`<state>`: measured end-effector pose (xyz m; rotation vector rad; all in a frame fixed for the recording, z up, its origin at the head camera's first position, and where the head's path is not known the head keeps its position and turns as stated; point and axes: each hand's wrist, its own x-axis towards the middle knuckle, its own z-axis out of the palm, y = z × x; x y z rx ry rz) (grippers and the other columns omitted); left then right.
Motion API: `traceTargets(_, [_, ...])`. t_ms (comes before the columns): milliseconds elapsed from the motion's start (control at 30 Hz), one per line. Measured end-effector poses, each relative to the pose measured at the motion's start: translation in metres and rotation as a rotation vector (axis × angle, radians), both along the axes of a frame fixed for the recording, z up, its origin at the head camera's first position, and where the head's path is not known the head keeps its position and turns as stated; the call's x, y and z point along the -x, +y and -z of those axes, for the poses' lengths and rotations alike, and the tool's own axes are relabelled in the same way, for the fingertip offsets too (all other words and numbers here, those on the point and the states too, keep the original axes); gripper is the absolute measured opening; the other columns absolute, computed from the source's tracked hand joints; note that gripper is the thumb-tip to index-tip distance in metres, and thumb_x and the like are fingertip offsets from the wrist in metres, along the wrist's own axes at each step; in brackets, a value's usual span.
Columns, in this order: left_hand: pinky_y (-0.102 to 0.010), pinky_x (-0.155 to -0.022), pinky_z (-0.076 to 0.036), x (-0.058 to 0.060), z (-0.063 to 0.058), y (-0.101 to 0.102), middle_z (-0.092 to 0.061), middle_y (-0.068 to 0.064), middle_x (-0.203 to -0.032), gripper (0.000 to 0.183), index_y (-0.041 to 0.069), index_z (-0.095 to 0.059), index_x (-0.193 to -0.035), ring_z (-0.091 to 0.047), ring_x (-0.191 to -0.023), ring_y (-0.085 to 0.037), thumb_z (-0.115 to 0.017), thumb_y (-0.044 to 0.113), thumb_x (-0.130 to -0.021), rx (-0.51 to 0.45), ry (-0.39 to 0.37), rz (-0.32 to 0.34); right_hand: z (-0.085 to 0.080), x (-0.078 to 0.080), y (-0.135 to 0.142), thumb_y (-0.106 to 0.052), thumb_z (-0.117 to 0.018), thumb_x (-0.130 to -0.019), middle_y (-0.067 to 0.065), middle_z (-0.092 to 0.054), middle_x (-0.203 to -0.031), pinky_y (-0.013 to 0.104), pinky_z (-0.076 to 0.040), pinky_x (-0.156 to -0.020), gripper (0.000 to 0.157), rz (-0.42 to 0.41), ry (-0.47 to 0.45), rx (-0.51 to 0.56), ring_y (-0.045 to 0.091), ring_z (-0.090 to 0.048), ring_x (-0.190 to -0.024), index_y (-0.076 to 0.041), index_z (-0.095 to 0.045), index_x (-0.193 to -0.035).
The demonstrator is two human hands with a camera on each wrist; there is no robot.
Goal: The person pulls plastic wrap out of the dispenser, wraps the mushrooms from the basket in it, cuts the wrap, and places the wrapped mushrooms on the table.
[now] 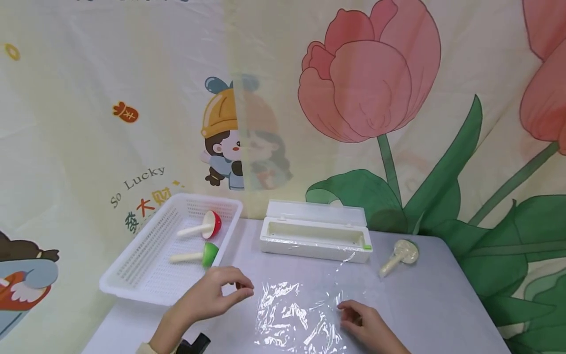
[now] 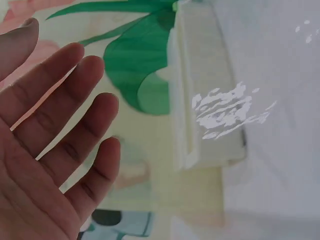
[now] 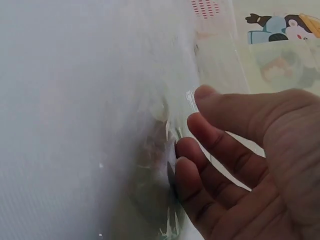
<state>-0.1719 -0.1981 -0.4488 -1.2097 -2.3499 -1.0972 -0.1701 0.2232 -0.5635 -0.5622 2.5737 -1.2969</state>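
A sheet of clear plastic film [image 1: 292, 314] lies wrinkled and shiny on the table in the head view. Left of it hovers my left hand [image 1: 214, 295], holding nothing; the left wrist view shows its palm [image 2: 30, 165] and spread, slightly bent fingers. My right hand [image 1: 367, 324] is at the film's right edge, fingers loosely bent. In the right wrist view its fingertips [image 3: 187, 172] touch the film, and the thumb stands apart from them. Behind the film sits a long white box [image 1: 314, 246] with its lid raised.
A white perforated basket [image 1: 132, 275] at the left holds a red-capped toy mushroom [image 1: 213, 224] and a green-capped one [image 1: 210, 254]. At the right lies a pale mushroom wrapped in film [image 1: 404, 253]. A printed cloth [image 1: 265, 29] hangs behind the table.
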Motion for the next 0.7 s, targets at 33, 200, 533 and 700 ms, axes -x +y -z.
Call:
traceTargets(33, [-0.015, -0.074, -0.052, 0.003, -0.006, -0.004, -0.072, 0.014, -0.090, 0.012, 0.022, -0.076, -0.101, -0.064, -0.081, 0.002, -0.075, 0.013, -0.094, -0.007, 0.010, -0.019, 0.001, 0.000, -0.001, -0.015, -0.076, -0.091, -0.005, -0.066, -0.092, 0.022, -0.053, -0.070, 0.029, -0.004, -0.005, 0.008, -0.002, -0.057, -0.080, -0.006, -0.069, -0.117])
traceTargets(200, [-0.016, -0.075, -0.054, 0.018, -0.034, -0.027, -0.075, 0.012, -0.091, 0.022, 0.022, -0.077, -0.102, -0.067, -0.080, -0.001, -0.080, 0.006, -0.087, -0.008, 0.084, -0.131, -0.002, -0.003, 0.001, -0.013, -0.077, -0.090, 0.001, -0.072, -0.101, 0.023, -0.054, -0.075, 0.028, 0.011, 0.010, 0.026, 0.001, -0.061, -0.088, -0.007, -0.070, -0.116])
traceTargets(533, [-0.019, -0.069, -0.055, 0.059, -0.058, -0.087, -0.076, 0.008, -0.090, 0.020, 0.016, -0.079, -0.100, -0.064, -0.077, -0.002, -0.082, 0.005, -0.084, 0.046, 0.051, -0.385, 0.007, -0.008, 0.015, -0.007, -0.086, -0.076, -0.003, -0.068, -0.116, 0.035, -0.057, -0.085, 0.034, 0.150, 0.367, -0.184, 0.014, -0.064, -0.105, -0.020, -0.074, -0.105])
traceTargets(700, [-0.020, -0.071, -0.056, 0.087, -0.056, -0.103, -0.077, 0.001, -0.094, 0.013, 0.013, -0.079, -0.103, -0.065, -0.081, -0.006, -0.078, 0.014, -0.091, 0.093, -0.067, -0.473, 0.014, -0.009, 0.015, -0.007, -0.090, -0.071, 0.003, -0.068, -0.122, 0.045, -0.056, -0.093, 0.042, 0.194, 0.415, -0.253, 0.029, -0.066, -0.111, -0.012, -0.076, -0.110])
